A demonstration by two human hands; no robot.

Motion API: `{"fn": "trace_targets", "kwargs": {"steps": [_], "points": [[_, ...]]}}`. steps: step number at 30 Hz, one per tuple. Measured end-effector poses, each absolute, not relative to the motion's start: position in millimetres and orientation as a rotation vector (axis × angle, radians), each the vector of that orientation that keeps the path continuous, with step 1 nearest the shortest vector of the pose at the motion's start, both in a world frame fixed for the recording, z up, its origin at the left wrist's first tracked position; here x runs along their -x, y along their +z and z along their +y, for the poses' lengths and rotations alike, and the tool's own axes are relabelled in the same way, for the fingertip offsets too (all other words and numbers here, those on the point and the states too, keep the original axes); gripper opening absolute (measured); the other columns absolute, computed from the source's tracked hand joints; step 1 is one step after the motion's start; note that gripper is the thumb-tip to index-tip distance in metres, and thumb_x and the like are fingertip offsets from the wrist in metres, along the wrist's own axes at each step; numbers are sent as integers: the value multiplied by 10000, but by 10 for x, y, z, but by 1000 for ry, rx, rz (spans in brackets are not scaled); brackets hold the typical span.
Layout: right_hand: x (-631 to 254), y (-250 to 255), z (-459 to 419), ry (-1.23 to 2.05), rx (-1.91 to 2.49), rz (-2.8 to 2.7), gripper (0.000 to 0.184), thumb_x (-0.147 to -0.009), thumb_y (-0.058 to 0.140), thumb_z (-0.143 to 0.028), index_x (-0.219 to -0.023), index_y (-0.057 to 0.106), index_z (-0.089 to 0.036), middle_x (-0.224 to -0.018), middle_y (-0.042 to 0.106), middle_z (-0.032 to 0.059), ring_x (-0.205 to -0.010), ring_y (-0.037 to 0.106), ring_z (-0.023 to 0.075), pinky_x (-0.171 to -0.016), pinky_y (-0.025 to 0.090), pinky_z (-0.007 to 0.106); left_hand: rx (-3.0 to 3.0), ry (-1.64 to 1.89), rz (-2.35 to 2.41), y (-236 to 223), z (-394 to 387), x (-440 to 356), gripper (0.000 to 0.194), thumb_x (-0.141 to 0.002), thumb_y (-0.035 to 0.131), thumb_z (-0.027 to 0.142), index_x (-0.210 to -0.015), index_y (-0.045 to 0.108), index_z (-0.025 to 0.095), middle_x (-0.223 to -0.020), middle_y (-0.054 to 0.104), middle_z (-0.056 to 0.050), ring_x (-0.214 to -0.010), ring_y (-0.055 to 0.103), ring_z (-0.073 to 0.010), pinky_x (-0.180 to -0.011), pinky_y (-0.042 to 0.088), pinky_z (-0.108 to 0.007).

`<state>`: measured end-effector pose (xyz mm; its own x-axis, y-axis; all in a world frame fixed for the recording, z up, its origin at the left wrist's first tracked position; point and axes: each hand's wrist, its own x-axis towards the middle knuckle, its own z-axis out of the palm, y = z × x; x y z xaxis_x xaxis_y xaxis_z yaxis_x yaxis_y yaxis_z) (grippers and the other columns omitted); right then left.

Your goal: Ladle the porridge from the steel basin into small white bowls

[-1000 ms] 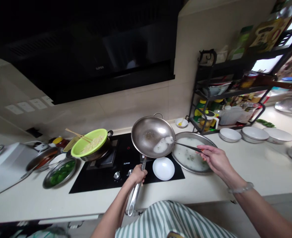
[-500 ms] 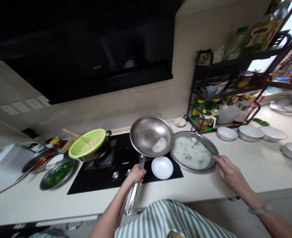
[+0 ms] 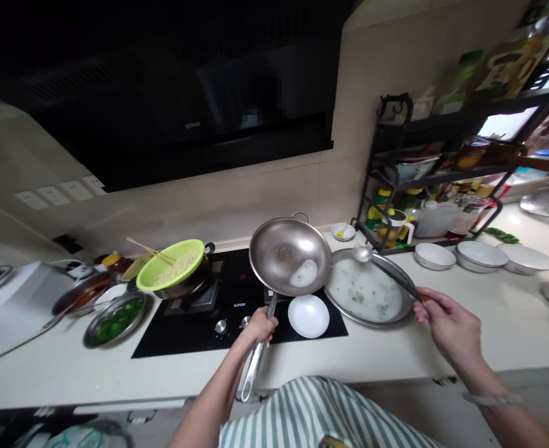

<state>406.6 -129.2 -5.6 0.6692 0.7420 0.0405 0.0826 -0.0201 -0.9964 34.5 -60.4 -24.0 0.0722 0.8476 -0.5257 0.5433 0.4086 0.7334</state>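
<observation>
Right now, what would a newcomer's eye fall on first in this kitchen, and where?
First, probably the large steel wok, held by its handle in the left hand over the black cooktop. Just right of it, the right hand holds a ladle above a round pan of milky liquid. Left of the wok, a lime-green basin stands out.

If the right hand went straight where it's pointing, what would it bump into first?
Probably the rim of the wide metal pan with white liquid in it. The right hand, holding the ladle, points that way. Its height is unclear, so it might pass over.
</observation>
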Motion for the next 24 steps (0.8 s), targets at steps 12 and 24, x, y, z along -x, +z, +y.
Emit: {"fn": "trace_targets", "kwargs": {"steps": [12,24], "points": [[-3306,-113,-549,504,1401,-1588,260,-756,476,-185,-938,661,-183,-698,608,48,-601,558,192,-652,470,346,-1270,367,1597,-308,-591,-324,152,-745,504,73,-734,411,193,-467,439,72,-346,424,-87,-366,347,-188],[-3150,-158,-481,1097,1411,-801,131,-636,593,-190,-756,631,-156,-470,556,-2,-424,499,134,-431,396,265,-1271,358,1593,-330,-571,-312,153,-750,523,84,-737,417,194,-462,442,71,-352,434,-95,-374,369,-196]]}}
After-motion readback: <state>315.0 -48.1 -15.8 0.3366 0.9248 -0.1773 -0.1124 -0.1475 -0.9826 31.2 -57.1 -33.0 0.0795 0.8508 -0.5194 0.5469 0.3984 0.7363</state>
